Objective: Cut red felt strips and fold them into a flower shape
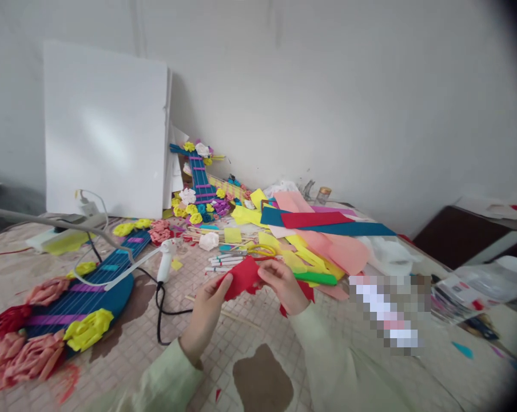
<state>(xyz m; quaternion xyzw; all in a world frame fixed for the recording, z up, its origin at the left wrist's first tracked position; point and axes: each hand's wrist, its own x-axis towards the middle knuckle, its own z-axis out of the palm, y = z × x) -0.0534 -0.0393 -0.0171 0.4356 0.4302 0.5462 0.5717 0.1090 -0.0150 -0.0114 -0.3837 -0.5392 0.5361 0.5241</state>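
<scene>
A piece of red paper [241, 277] is held up over the table between my two hands. My left hand [207, 312] pinches its left side, thumb on top. At its right edge, my right hand [284, 285] has thumb and fingertips pinched together on the paper. More red paper lies under my right wrist, partly hidden by it. Just behind the hands are several white markers [226, 261] and yellow-handled scissors [262, 250]. A green knife-like tool [316, 278] lies right of my right hand, and a white glue gun [164, 263] rests left of my left hand.
A blue guitar-shaped piece with paper flowers [112, 286] lies at left, with a cable [159, 315] beside it. Behind stand a similar decorated piece [202, 177] and a white board [106, 131]. Coloured paper strips [327, 229] pile at back right, near a clear plastic container [477, 289].
</scene>
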